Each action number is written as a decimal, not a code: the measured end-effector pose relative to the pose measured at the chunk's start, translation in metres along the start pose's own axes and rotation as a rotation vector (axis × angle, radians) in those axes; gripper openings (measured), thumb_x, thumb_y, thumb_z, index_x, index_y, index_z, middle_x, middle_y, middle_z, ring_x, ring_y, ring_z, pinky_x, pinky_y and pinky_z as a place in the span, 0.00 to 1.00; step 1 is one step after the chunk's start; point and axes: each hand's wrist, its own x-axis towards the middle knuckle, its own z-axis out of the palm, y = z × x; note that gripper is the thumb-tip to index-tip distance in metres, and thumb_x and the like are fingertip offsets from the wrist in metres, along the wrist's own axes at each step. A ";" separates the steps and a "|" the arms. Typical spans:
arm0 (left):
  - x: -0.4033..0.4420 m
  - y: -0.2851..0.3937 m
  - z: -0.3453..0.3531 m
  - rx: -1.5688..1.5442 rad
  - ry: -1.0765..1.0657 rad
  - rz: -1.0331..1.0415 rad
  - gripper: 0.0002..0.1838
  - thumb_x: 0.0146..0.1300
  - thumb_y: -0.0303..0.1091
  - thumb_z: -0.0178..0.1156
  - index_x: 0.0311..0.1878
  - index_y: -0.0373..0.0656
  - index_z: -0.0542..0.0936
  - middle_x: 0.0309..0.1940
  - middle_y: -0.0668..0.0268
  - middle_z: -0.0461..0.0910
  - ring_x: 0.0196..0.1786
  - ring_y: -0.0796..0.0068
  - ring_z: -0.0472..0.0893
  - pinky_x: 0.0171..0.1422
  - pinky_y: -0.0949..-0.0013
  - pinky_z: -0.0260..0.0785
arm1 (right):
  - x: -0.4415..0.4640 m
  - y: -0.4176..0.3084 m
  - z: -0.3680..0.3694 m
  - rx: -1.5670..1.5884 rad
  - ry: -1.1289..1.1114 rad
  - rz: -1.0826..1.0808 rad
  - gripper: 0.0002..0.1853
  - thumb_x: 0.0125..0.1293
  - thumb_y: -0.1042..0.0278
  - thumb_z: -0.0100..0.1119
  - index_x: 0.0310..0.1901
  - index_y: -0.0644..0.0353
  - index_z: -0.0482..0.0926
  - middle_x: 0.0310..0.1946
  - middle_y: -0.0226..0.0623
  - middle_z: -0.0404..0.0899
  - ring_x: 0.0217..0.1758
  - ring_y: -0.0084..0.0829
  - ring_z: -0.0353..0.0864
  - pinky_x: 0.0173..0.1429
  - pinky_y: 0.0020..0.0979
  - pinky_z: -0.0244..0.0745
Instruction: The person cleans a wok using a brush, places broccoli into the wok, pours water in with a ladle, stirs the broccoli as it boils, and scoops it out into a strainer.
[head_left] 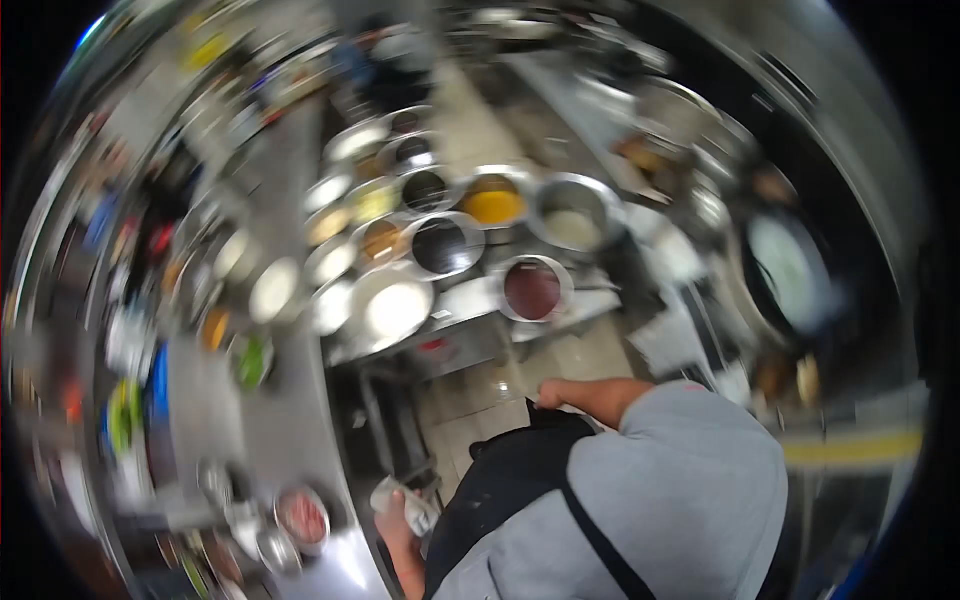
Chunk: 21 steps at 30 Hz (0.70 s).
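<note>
At the lower left, my left hand (395, 515) is wrapped round a whitish cloth (418, 508), beside the metal counter's edge. My right hand (549, 394) is closed at the dark apron (520, 470), near its top edge; whether it grips the fabric or something small cannot be made out. Ahead of my right hand stands a pot of dark red content (532, 289). The whole view is smeared by motion.
Several round metal bowls and pots, among them one with yellow content (494, 203) and a tall pot (573, 215), stand ahead. A steel counter (280, 400) runs along the left, bearing a bowl of reddish pieces (302, 518). A large round pan (788, 272) is at the right.
</note>
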 end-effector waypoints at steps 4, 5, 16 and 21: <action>0.008 0.015 0.071 0.305 -0.172 0.097 0.16 0.62 0.29 0.58 0.49 0.28 0.73 0.33 0.53 0.78 0.34 0.59 0.82 0.37 0.59 0.77 | -0.062 0.088 0.047 0.311 0.231 0.202 0.25 0.53 0.46 0.58 0.34 0.65 0.84 0.38 0.54 0.81 0.45 0.51 0.80 0.52 0.45 0.73; 0.002 0.020 0.093 0.320 -0.208 0.059 0.16 0.61 0.28 0.58 0.49 0.30 0.74 0.32 0.57 0.79 0.33 0.65 0.81 0.37 0.63 0.75 | -0.081 0.100 0.063 0.382 0.291 0.245 0.24 0.52 0.47 0.58 0.32 0.65 0.84 0.37 0.54 0.81 0.44 0.51 0.80 0.51 0.45 0.74; -0.045 -0.025 0.315 0.661 -0.740 0.129 0.06 0.60 0.28 0.61 0.38 0.37 0.77 0.28 0.66 0.80 0.27 0.78 0.77 0.33 0.72 0.69 | -0.227 0.157 0.223 0.792 0.425 0.482 0.28 0.53 0.42 0.59 0.35 0.65 0.84 0.35 0.54 0.81 0.43 0.48 0.81 0.50 0.42 0.74; -0.066 -0.043 0.359 0.647 -0.869 0.129 0.06 0.60 0.27 0.62 0.38 0.38 0.76 0.25 0.70 0.76 0.26 0.80 0.74 0.29 0.73 0.67 | -0.236 0.178 0.199 0.777 0.333 0.444 0.30 0.56 0.40 0.56 0.39 0.66 0.83 0.39 0.52 0.81 0.46 0.48 0.80 0.51 0.42 0.73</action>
